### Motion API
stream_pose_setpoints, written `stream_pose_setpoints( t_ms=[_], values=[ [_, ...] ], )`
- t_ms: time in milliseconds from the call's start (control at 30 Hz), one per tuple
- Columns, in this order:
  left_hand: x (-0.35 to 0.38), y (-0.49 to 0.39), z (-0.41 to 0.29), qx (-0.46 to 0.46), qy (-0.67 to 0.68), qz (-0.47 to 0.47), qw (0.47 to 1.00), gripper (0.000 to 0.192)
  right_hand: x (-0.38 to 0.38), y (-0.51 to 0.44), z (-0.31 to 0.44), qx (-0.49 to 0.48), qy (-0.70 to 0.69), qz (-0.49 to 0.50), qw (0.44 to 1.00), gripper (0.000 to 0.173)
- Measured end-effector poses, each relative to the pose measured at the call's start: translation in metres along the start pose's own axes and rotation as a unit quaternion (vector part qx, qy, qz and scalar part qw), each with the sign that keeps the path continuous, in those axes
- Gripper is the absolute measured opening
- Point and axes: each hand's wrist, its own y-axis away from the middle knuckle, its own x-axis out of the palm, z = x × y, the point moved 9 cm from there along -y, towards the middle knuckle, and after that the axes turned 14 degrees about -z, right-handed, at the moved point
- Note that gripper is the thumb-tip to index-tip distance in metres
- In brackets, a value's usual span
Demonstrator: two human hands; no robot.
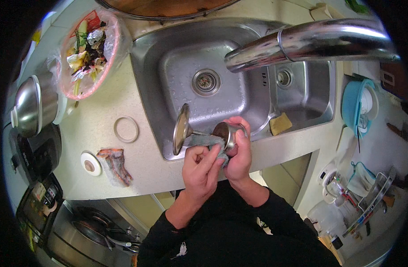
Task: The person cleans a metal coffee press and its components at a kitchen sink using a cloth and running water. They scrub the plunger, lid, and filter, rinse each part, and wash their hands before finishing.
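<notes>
My right hand (240, 150) holds a small metal cup-like part (230, 133), its dark open end turned to the left. My left hand (202, 167) pinches a grey-green cloth (220, 147) against the rim of that part. A metal disc (181, 129) with a thin stem stands out to the left of the cup, above the near left edge of the steel sink (150, 100); whether the stem is joined to the cup is hidden by cloth and fingers. To the left on the counter lie a pale ring (125, 129), a white round lid (90, 164) with a brownish knob and a crumpled cloth (114, 165).
A large curved faucet (311, 41) reaches over the double sink from the right. A yellow-brown sponge (281, 124) lies on the sink's near edge. A lined scrap basket (115, 60) stands at the back left, near a steel kettle (33, 105). Blue basins (351, 106) stand at the right.
</notes>
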Motion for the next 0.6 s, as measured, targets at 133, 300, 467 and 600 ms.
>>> stream_pose_setpoints(
  t_ms=[133,300,467,600],
  values=[
    [0.010,-0.012,0.007,-0.078,0.071,-0.003,0.994,0.026,-0.004,0.003,0.003,-0.045,-0.011,0.012,0.999,0.039],
    [0.026,-0.011,0.000,-0.112,0.049,0.006,0.993,0.027,-0.016,-0.002,0.019,-0.119,0.077,-0.012,0.990,0.039],
    [0.019,-0.001,-0.007,-0.023,0.036,-0.002,0.999,0.033,-0.017,-0.012,0.010,0.011,-0.016,0.006,1.000,0.039],
    [0.017,-0.003,-0.012,0.089,0.057,0.034,0.994,0.036,-0.020,-0.007,-0.003,0.124,-0.085,0.007,0.989,0.032]
  ],
)
